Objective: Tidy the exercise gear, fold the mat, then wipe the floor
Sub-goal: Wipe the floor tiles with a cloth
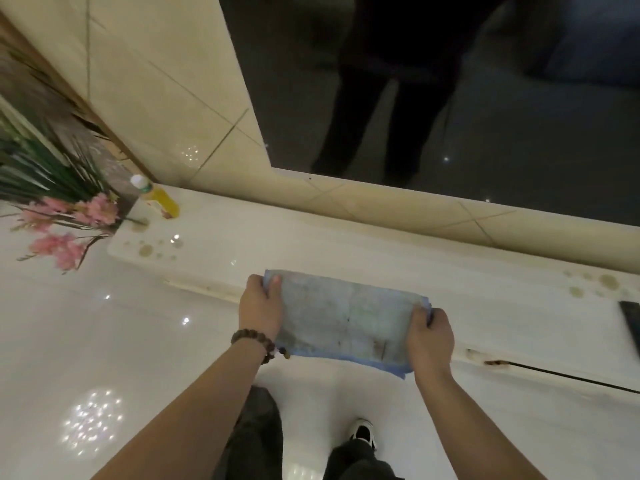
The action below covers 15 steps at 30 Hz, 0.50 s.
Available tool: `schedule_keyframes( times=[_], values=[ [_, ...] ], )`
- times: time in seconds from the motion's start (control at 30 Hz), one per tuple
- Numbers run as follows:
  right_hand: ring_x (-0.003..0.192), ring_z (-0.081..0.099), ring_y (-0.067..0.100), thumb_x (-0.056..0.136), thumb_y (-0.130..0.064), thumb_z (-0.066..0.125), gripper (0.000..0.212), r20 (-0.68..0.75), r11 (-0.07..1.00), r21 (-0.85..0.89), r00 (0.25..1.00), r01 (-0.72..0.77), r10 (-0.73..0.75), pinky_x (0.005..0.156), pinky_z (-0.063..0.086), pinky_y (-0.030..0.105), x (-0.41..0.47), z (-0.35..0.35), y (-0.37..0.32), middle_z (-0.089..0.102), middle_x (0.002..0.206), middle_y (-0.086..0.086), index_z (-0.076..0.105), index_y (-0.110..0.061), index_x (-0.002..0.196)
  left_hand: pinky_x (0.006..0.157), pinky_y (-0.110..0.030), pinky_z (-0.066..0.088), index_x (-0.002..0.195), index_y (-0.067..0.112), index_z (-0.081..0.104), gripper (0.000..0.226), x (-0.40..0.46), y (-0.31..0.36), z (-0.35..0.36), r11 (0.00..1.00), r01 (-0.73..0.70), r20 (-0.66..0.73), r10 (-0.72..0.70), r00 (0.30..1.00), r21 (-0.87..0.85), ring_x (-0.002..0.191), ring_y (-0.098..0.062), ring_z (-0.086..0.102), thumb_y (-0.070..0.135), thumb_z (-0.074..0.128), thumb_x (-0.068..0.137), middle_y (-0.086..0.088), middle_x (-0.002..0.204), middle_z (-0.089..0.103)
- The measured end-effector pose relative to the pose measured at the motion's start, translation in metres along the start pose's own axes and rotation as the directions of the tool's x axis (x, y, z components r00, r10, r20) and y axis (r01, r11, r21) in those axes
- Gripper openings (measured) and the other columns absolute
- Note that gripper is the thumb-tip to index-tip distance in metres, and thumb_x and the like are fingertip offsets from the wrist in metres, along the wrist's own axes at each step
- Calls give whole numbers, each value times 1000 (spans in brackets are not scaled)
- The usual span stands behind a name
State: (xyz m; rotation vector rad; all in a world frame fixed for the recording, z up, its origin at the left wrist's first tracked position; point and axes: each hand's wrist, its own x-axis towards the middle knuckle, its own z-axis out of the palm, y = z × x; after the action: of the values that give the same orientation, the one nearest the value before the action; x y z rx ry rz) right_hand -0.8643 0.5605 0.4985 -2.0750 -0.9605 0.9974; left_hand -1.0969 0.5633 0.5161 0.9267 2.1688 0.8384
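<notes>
1. Both hands hold one cloth point(341, 318) stretched between them, out in front of the body and above the floor point(138, 341). The left hand point(259, 308) pinches the cloth's left end, thumb on top near the far corner. The right hand point(431, 336) grips the right end, fingers curled round the edge.
2. Both forearms reach forward, nearly parallel, wrists about level. A bead bracelet point(254, 342) sits on the left wrist.
3. The cloth is blue at the edges, grey and stained across the face, and looks folded double. It hangs in the air, touching nothing but the hands.
4. Progress, as a judgement: no exercise gear or mat shows here, so those steps cannot be checked. With a cloth in hand, this looks like the start of the wiping step.
5. Just beyond the cloth runs a low white ledge point(346, 244) with brownish spots. A yellow bottle point(157, 197) and pink flowers point(69, 223) stand at its left end.
6. The floor itself looks glossy; no wiping has visibly begun.
</notes>
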Motion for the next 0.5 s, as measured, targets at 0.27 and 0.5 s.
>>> schedule_keyframes(
  times=[0.27, 0.5],
  values=[
    [60, 49, 17, 100, -27, 36, 16, -14, 962, -128, 969, 242, -245, 48, 32, 26, -12, 160, -65, 52, 71, 3, 43, -16, 92, 53, -31, 30, 90, 17, 37, 24, 154, -62, -87, 937, -177, -107, 217, 970, 301, 55, -24, 44, 39, 38, 98, 6, 57, 44],
    [68, 52, 23, 99, -36, 33, 20, 78, 943, -298, 988, 149, -131, 58, 39, 29, 23, 343, -94, 56, 80, 6, 43, -19, 95, 64, -32, 43, 118, 16, 43, 29, 340, -135, -127, 954, -178, 169, 140, 976, 241, 71, -21, 55, 32, 47, 96, 0, 77, 57]
  ],
)
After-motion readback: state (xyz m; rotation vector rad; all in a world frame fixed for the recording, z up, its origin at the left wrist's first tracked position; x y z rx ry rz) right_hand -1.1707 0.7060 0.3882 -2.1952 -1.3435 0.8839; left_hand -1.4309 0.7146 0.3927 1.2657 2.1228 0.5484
